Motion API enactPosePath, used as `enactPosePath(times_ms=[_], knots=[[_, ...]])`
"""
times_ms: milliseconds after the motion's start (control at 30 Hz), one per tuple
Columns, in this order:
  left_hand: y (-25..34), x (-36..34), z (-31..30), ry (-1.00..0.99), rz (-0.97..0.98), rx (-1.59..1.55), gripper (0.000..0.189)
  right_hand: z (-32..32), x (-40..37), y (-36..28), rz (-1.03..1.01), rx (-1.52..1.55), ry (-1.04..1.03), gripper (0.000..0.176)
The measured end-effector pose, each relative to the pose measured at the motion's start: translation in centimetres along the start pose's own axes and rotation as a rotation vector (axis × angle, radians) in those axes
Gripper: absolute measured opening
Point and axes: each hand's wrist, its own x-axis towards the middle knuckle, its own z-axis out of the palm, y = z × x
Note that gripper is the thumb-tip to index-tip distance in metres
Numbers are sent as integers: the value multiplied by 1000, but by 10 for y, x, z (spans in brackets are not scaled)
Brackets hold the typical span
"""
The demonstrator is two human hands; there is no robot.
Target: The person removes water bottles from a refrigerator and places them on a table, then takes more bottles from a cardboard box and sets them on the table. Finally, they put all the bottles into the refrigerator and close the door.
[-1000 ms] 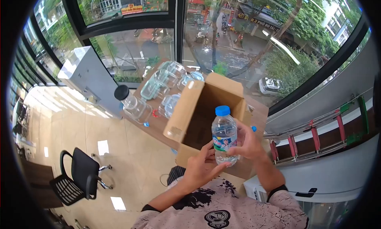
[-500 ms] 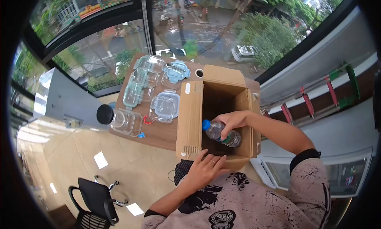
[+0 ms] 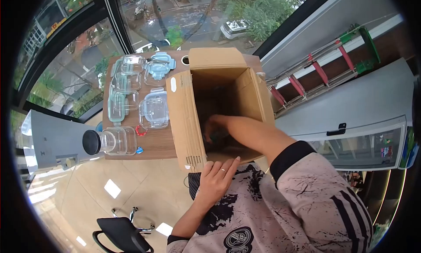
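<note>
My right hand reaches deep inside an open cardboard box, its fingers curled in shadow. A plastic bottle is in its grasp, showing only as a dim, greenish patch; the rest is hidden by the hand and the dark interior. At the box's near edge, my left hand lies palm down with its fingers over the edge and its thumb out of sight. It appears to hold the box there.
Several glass containers with lids stand left of the box on a wooden table. A black-lidded jar is at the table's left edge. An office chair stands below left. A ladder and a glass-fronted cabinet are to the right.
My right hand has gone down and deeper into the box with the bottle, which is now mostly hidden. My left hand stays at the near edge. The camera view has shifted.
</note>
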Motion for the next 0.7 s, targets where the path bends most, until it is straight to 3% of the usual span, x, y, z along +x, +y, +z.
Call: enactPosePath(times_ms=[167,233,700], knots=[[14,-5,8,57,-79,-3,38,10,32,11,-51,95,17,52],[18,-9,8,44,-100,4,39,21,-3,-1,-38,119,55,38],[42,-36,9,-3,-51,120,34,44,27,-6,-186,20,173,34]])
